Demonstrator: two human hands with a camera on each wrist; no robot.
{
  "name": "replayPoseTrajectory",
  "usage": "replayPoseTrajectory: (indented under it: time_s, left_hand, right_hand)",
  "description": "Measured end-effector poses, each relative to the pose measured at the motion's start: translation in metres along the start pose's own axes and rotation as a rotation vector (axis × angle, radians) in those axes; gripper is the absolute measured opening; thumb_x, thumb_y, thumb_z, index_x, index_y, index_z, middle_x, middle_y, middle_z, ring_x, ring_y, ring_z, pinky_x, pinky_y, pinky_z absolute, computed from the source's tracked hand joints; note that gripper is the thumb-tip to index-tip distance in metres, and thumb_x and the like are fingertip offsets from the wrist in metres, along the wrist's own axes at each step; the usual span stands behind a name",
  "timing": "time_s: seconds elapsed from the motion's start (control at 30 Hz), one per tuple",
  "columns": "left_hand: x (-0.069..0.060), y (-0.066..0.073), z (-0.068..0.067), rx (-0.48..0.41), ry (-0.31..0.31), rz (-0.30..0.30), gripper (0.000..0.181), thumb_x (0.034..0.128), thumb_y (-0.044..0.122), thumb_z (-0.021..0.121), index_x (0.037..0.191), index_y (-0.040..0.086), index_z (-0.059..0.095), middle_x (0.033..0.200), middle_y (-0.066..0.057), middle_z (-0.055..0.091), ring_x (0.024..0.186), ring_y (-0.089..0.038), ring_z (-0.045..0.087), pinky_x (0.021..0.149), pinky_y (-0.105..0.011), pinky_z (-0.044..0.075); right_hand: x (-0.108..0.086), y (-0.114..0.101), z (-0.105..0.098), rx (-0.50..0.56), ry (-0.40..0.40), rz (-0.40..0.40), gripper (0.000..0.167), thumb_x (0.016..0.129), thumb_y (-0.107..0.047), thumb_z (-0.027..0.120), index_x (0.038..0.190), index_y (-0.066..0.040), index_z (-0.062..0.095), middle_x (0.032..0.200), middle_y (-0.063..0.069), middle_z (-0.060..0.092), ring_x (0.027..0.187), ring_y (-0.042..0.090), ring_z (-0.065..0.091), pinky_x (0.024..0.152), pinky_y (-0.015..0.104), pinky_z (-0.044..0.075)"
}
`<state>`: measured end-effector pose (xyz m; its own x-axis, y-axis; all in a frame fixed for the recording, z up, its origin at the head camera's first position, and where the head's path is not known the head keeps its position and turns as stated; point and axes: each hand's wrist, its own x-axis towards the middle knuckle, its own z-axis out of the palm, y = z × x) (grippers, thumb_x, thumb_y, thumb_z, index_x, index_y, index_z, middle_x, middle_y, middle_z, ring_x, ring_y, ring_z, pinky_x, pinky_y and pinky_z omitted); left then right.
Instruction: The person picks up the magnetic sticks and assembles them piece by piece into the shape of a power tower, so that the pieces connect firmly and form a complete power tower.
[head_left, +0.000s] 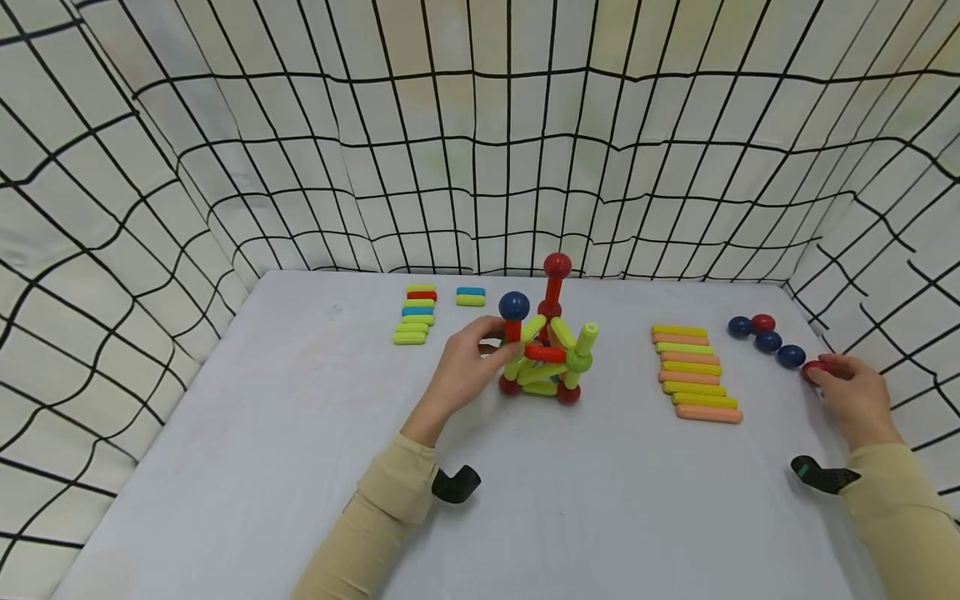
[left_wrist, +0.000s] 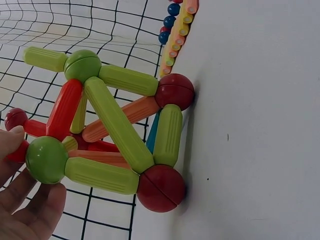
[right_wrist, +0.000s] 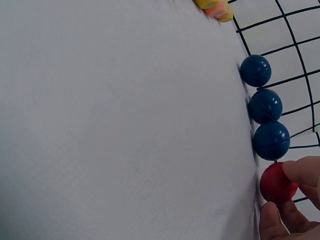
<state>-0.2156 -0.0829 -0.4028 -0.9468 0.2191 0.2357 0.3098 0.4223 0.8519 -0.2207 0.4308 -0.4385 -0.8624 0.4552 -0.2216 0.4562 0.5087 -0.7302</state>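
Note:
A frame of coloured rods and balls [head_left: 543, 375] stands mid-table, with red balls at its base. My left hand [head_left: 468, 358] grips its left upper corner, fingers around a short red rod [head_left: 513, 331] topped by a blue ball [head_left: 513, 306]. In the left wrist view the fingers also touch a green ball [left_wrist: 47, 159] at that corner. Far to the right, my right hand [head_left: 855, 396] pinches a red ball [right_wrist: 278, 183] between thumb and fingers. That ball sits at the near end of a line of blue balls [right_wrist: 271, 140].
Right of the frame lies a column of long yellow, orange and green rods [head_left: 690, 375]. Short rods [head_left: 417, 319] lie in a column at the back left, beside a blue and a green rod [head_left: 471, 297]. Black netting [head_left: 510, 167] over white cloth surrounds the table's [head_left: 300, 467] back and sides.

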Motion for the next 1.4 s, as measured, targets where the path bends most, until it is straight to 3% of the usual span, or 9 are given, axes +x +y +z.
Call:
replayPoseTrajectory:
  time_s: [0.1,0.3,0.43,0.57,0.73,0.87,1.13,1.4]
  left_hand:
    - [0.000,-0.001,0.000,-0.001,0.008,0.010,0.034,0.0933,0.019,0.068,0.124,0.006,0.061,0.116,-0.007,0.065,0.111,-0.020,0.058,0.091,-0.033,0.053]
    - [0.002,-0.003,0.000,-0.017,0.031,0.044,0.030,0.0936,0.017,0.067,0.122,0.007,0.062,0.113,-0.005,0.066,0.109,-0.019,0.059,0.090,-0.034,0.053]
    - [0.002,-0.003,0.000,-0.033,0.040,0.062,0.030,0.0935,0.016,0.067,0.121,0.008,0.062,0.113,-0.006,0.066,0.109,-0.019,0.060,0.090,-0.034,0.053]
    - [0.001,-0.004,0.000,-0.043,0.042,0.063,0.030,0.0933,0.016,0.068,0.122,0.008,0.062,0.113,-0.005,0.066,0.109,-0.018,0.059,0.090,-0.034,0.053]
    - [0.001,-0.006,-0.001,-0.040,0.032,0.075,0.032,0.0923,0.014,0.069,0.123,0.008,0.062,0.114,-0.006,0.066,0.109,-0.019,0.060,0.091,-0.036,0.053]
    - [0.001,-0.009,-0.002,-0.045,0.009,0.072,0.035,0.0917,0.014,0.069,0.125,0.009,0.061,0.116,-0.005,0.066,0.110,-0.019,0.059,0.093,-0.037,0.052]
    - [0.002,-0.011,-0.002,-0.053,-0.010,0.067,0.037,0.0907,0.014,0.071,0.126,0.008,0.060,0.117,-0.007,0.065,0.111,-0.020,0.059,0.094,-0.037,0.052]
    - [0.002,-0.011,0.000,-0.065,-0.018,0.063,0.038,0.0901,0.012,0.071,0.126,0.008,0.060,0.117,-0.007,0.065,0.111,-0.021,0.059,0.093,-0.037,0.052]
  right_hand:
    - [-0.001,-0.004,0.001,0.025,0.044,0.004,0.062,0.099,-0.032,0.051,0.149,0.001,0.032,0.128,0.017,0.044,0.095,0.016,0.046,0.063,0.014,0.041]
    - [-0.011,-0.025,0.009,0.221,0.072,-0.027,0.055,0.096,-0.033,0.060,0.147,-0.017,0.043,0.108,-0.014,0.042,0.089,-0.001,0.043,0.062,0.006,0.043]
    - [-0.028,-0.051,0.019,0.232,0.058,-0.097,0.055,0.096,-0.036,0.059,0.148,-0.027,0.044,0.130,-0.001,0.042,0.100,0.002,0.041,0.067,0.005,0.041]
    - [-0.047,-0.078,0.034,0.202,0.028,-0.213,0.053,0.096,-0.043,0.058,0.146,-0.032,0.046,0.142,0.004,0.036,0.110,0.008,0.040,0.073,0.006,0.040]
    - [-0.074,-0.110,0.050,0.188,-0.045,-0.416,0.054,0.096,-0.044,0.056,0.147,-0.028,0.044,0.141,0.005,0.041,0.119,0.013,0.041,0.083,0.005,0.041]
    - [-0.099,-0.135,0.060,0.210,-0.156,-0.543,0.052,0.097,-0.041,0.057,0.144,-0.023,0.047,0.137,0.004,0.048,0.117,0.012,0.048,0.087,0.007,0.044]
    - [-0.139,-0.171,0.082,0.212,-0.365,-0.649,0.043,0.096,-0.039,0.060,0.136,-0.023,0.055,0.129,0.002,0.059,0.112,0.013,0.059,0.087,0.017,0.050]
    - [-0.150,-0.187,0.106,0.229,-0.474,-0.759,0.040,0.097,-0.031,0.062,0.134,-0.016,0.056,0.124,0.005,0.060,0.110,0.020,0.062,0.091,0.020,0.049]
